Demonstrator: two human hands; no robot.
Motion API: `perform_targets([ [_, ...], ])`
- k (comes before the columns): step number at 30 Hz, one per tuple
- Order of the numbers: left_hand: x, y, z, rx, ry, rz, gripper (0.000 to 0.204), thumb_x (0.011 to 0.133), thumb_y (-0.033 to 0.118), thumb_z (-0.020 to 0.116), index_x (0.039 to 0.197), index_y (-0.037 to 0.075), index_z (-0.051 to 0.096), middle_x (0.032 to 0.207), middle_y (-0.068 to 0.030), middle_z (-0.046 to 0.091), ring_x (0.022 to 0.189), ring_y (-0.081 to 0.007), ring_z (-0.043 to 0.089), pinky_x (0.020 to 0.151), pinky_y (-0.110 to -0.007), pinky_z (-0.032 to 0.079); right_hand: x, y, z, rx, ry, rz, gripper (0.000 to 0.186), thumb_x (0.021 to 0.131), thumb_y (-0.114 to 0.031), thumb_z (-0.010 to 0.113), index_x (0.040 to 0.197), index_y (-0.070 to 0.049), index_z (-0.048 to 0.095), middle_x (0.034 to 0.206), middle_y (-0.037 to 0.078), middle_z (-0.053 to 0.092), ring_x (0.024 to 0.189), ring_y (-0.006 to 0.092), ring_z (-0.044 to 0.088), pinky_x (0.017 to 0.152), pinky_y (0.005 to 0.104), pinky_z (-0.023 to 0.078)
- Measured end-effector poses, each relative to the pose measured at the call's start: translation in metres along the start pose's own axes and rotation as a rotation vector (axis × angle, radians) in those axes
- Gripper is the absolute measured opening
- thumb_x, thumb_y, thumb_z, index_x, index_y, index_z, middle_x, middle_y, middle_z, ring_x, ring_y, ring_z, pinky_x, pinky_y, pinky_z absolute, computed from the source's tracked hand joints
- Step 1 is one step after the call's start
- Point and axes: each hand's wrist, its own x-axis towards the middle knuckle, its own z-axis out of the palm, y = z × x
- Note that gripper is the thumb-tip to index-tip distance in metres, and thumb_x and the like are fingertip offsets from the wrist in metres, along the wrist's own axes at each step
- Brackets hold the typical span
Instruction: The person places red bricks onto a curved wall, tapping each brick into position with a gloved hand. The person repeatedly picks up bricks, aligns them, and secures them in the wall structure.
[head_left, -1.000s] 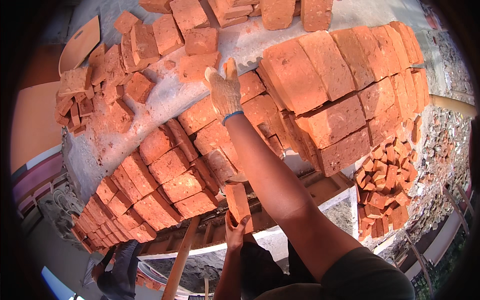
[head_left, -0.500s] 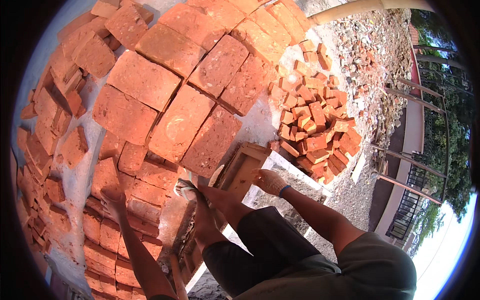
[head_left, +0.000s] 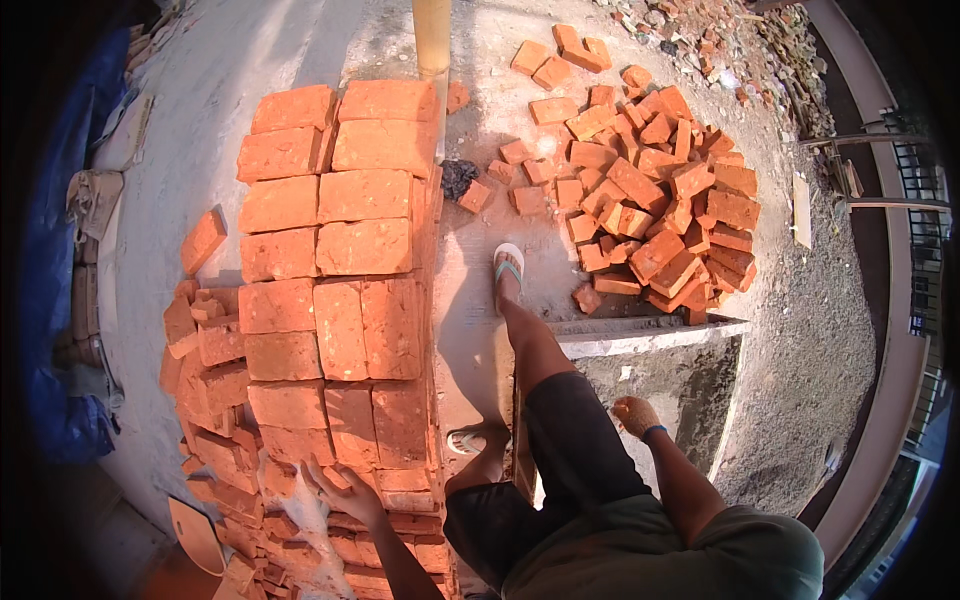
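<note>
My left hand (head_left: 345, 495) reaches over the near end of a long brick stack (head_left: 370, 330), fingers spread, with nothing seen in it. Its fingertips are close to the bricks at the stack's near left edge; whether they touch I cannot tell. My right hand (head_left: 636, 415) hangs at my right side, above a grey cement-like surface with a pale rim. Its fingers look loosely curled and nothing shows in them. A blue band (head_left: 654, 431) circles that wrist. The stacked bricks are orange-red and laid in tight rows.
A loose brick pile (head_left: 660, 200) lies ahead on the right. More loose bricks (head_left: 215, 370) lean along the stack's left side. A pole (head_left: 431, 40) stands past the stack's far end. My sandalled foot (head_left: 508, 268) is between stack and pile. Rubble (head_left: 700, 40) lies at far right.
The view has swung round, so the stack now runs straight ahead. My left hand, earlier against a brick, is now spread beside the stack. My right hand has drawn closer to my side.
</note>
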Motion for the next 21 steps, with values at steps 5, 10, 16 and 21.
perform_targets([
  [5, 0.145, 0.153, 0.127, 0.108, -0.216, 0.310, 0.057, 0.114, 0.036, 0.046, 0.166, 0.016, 0.037, 0.175, -0.0188, 0.020, 0.162, -0.0432, 0.015, 0.128, -0.062, 0.020, 0.225, -0.145, -0.090, 0.546, 0.378, -0.170, 0.053, 0.096, -0.037, 0.070, 0.133, 0.001, 0.066, 0.110, 0.021, 0.076, 0.103, 0.0297, 0.075, 0.093, 0.0415, 0.057],
  [10, 0.191, 0.211, 0.244, 0.332, -0.229, 0.365, 0.068, 0.115, 0.051, 0.031, 0.168, 0.008, 0.031, 0.176, -0.0196, 0.019, 0.163, -0.0398, 0.015, 0.130, -0.056, 0.016, 0.507, -0.352, -0.159, 0.233, 0.290, -0.324, 0.059, 0.094, -0.041, 0.069, 0.137, -0.001, 0.066, 0.128, 0.026, 0.072, 0.122, 0.0389, 0.068, 0.106, 0.0458, 0.052],
  [16, 0.175, 0.196, 0.240, 0.159, -0.200, 0.059, 0.074, 0.113, 0.053, 0.033, 0.169, 0.005, 0.026, 0.177, -0.0194, 0.017, 0.163, -0.0380, 0.016, 0.130, -0.055, 0.018, 0.665, -0.459, -0.151, -0.202, 0.286, -0.254, 0.069, 0.084, -0.047, 0.085, 0.135, -0.006, 0.063, 0.141, 0.021, 0.065, 0.128, 0.0385, 0.065, 0.104, 0.0508, 0.056],
  [21, 0.177, 0.196, 0.247, 0.126, -0.228, 0.111, 0.073, 0.113, 0.049, 0.036, 0.168, 0.002, 0.025, 0.176, -0.0223, 0.014, 0.163, -0.0395, 0.014, 0.131, -0.055, 0.015, 0.674, -0.438, -0.109, -0.047, 0.464, -0.324, 0.076, 0.077, -0.053, 0.089, 0.132, -0.008, 0.063, 0.128, 0.019, 0.070, 0.119, 0.0355, 0.071, 0.096, 0.0479, 0.059],
])
